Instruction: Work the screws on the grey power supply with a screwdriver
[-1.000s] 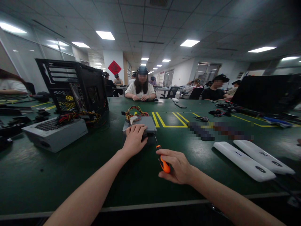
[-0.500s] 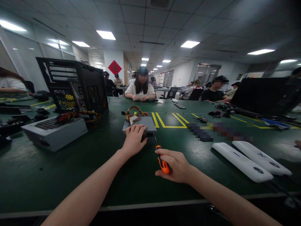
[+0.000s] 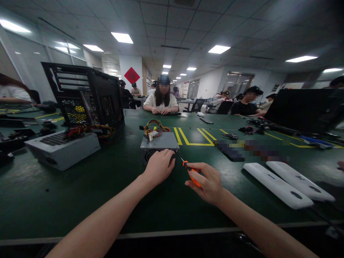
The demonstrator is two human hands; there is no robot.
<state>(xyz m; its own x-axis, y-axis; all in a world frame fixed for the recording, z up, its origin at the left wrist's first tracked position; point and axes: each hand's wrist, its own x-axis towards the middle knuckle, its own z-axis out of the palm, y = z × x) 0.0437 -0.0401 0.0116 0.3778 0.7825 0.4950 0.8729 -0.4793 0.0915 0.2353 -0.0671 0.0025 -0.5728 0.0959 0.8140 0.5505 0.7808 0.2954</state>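
Note:
A grey computer power supply (image 3: 166,139) sits on the green table, its fan side towards me and a bundle of coloured cables (image 3: 156,129) on top. My left hand (image 3: 159,167) is at its front right, fingers bent and drawn together close to the screwdriver's tip. Whatever those fingers pinch, if anything, is hidden. In my right hand (image 3: 206,181) is an orange and black screwdriver (image 3: 194,176), its fingers closed round the handle. The thin shaft slants up and left, with its tip at the power supply's front right corner beside my left fingertips.
A second power supply (image 3: 64,152) lies at left, before a black computer case (image 3: 94,96). Two white devices (image 3: 278,184) lie at right, near a blurred dark slab (image 3: 229,150). A black panel (image 3: 298,111) stands behind. Another person (image 3: 161,100) sits across the table.
My left hand has come off the power supply's top to its front right corner, fingers drawn in. My right hand has shifted slightly right and up, and the screwdriver is tilted more.

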